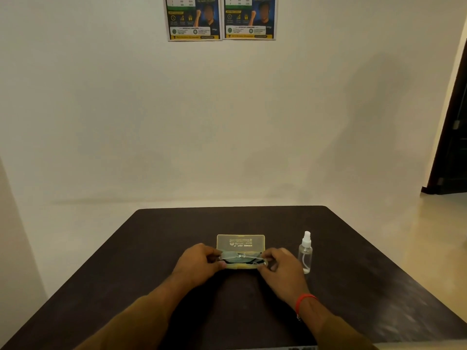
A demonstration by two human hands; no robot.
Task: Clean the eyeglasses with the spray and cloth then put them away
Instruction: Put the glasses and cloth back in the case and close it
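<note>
A translucent yellowish glasses case [240,242] lies open in the middle of the dark table [156,248], its lid standing up toward the wall. The eyeglasses [240,256], thin-framed with clear lenses, sit folded in the case's lower half. My left hand [199,261] grips their left end and my right hand [280,263] pinches their right end. A small clear spray bottle [305,252] with a white nozzle stands upright just right of my right hand. Something dark lies under the glasses inside the case; whether it is the cloth cannot be told.
The table's far edge faces a plain white wall with two posters [219,17] high up. A dark door frame [452,137] stands at the right, and pale floor surrounds the table.
</note>
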